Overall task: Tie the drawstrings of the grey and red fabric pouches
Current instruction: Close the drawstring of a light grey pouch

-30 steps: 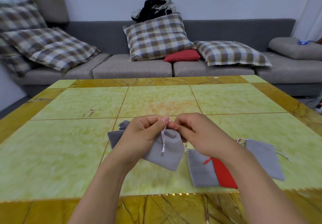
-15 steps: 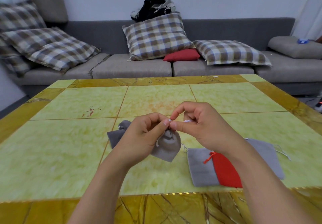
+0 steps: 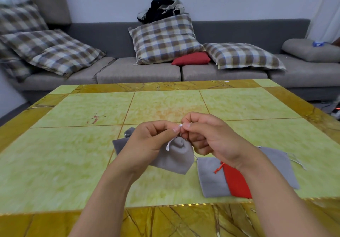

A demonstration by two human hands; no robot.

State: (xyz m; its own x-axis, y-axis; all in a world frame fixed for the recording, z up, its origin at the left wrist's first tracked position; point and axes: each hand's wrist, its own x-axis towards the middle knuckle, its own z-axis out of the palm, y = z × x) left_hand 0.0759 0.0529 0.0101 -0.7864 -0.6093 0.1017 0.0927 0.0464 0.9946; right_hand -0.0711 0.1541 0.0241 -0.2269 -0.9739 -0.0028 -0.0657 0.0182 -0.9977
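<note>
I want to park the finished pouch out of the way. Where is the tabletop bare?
Bare: the green tiles left of the left hand, and the far tiles toward the grey sofa. Crowded: the near right, where a flat grey pouch, a red pouch and another grey pouch overlap beside the right hand.

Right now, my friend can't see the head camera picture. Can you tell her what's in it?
Two bare hands, left hand and right hand, pinch a white drawstring above a cinched grey pouch. More grey pouches and a red pouch lie on the green-and-gold table; a grey sofa stands behind.
</note>
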